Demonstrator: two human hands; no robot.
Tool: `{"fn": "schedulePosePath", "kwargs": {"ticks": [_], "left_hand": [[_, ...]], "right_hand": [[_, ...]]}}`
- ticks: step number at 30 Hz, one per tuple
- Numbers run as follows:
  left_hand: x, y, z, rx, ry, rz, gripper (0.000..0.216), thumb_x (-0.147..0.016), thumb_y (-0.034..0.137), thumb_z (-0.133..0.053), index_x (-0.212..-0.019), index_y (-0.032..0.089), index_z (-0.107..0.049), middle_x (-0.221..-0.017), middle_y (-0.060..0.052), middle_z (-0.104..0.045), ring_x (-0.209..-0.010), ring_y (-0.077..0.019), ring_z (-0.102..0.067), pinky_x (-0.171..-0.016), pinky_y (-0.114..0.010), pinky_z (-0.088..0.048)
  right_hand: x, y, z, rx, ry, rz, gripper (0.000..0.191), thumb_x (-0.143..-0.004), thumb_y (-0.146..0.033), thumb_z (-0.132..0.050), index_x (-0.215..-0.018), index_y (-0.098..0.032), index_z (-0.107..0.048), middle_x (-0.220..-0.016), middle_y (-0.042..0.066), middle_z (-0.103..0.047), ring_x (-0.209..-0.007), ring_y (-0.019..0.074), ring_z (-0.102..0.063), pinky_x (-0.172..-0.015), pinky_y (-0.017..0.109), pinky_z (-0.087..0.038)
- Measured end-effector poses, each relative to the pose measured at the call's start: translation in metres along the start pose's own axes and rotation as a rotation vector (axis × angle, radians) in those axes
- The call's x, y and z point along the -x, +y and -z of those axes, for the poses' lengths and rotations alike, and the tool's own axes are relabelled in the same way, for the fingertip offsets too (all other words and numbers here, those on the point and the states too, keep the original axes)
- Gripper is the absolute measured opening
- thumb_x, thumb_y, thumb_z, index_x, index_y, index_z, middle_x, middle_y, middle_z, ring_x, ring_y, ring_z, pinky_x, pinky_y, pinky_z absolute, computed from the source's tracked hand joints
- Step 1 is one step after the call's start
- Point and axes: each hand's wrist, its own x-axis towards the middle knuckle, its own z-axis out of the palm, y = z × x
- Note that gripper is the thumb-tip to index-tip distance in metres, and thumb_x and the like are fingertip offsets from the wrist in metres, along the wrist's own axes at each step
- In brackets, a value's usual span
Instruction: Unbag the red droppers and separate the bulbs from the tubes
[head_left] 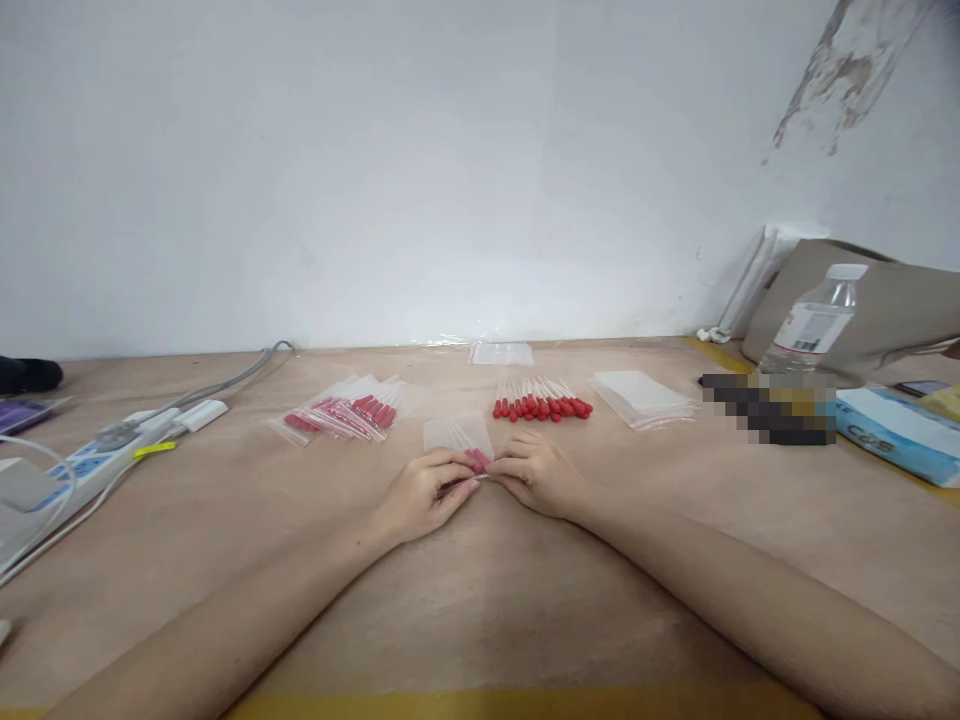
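Our left hand and right hand pinch a small bag of red-tipped droppers; loose droppers lie at twelve o'clock. We judge sealing underway; pressing its mouth flat seems needed.

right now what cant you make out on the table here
- Head view: how many red-tipped pieces sit inside the small clear bag; the left hand and right hand cover its near edge.
- Head view: the thing beside the water bottle is pixelated.
- Head view: the blue packet is cut off by the right edge, its print too small.
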Motion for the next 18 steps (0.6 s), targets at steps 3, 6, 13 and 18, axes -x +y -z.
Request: {"fn": "schedulePosePath", "kwargs": {"ticks": [3, 6, 13, 18], "left_hand": [[0.0, -0.003, 0.003, 0.025, 0.006, 0.054, 0.021, -0.085, 0.027, -0.047, -0.091, 0.02, -0.066, -0.092, -0.005, -0.065, -0.085, -0.015, -0.06, -0.079, -0.029, -0.049], [-0.001, -0.003, 0.002, 0.105, 0.001, 0.135, 0.02, -0.084, 0.027, -0.049, -0.083, 0.019, -0.066, -0.09, -0.006, -0.064, -0.084, -0.0153, -0.06, -0.077, -0.029, -0.05], [-0.001, -0.006, -0.006, 0.327, 0.012, 0.268, 0.015, -0.078, 0.028, -0.057, -0.071, 0.017, -0.064, -0.095, -0.007, -0.061, -0.089, -0.0166, -0.059, -0.079, -0.031, -0.05], [-0.003, -0.008, -0.007, 0.386, 0.05, 0.305, 0.015, -0.073, 0.03, -0.063, -0.067, 0.016, -0.064, -0.092, -0.007, -0.062, -0.085, -0.0173, -0.06, -0.079, -0.034, -0.05]], "right_hand": [[0.001, 0.002, -0.001, 0.028, 0.015, -0.021, 0.013, -0.083, -0.021, -0.052, -0.085, -0.022, -0.064, -0.076, 0.001, -0.064, -0.072, 0.0133, -0.054, -0.069, 0.029, -0.039], [-0.001, -0.003, 0.001, 0.034, 0.035, -0.028, 0.012, -0.083, -0.021, -0.051, -0.088, -0.021, -0.062, -0.079, 0.002, -0.063, -0.076, 0.0144, -0.053, -0.07, 0.03, -0.039], [-0.009, -0.012, 0.001, 0.053, 0.066, 0.079, 0.015, -0.084, -0.019, -0.048, -0.08, -0.022, -0.062, -0.087, 0.003, -0.062, -0.082, 0.0141, -0.052, -0.069, 0.029, -0.036], [-0.008, -0.011, 0.001, 0.094, 0.085, 0.155, 0.017, -0.082, -0.019, -0.051, -0.089, -0.027, -0.064, -0.086, 0.0, -0.062, -0.081, 0.0134, -0.05, -0.071, 0.03, -0.034]]}}
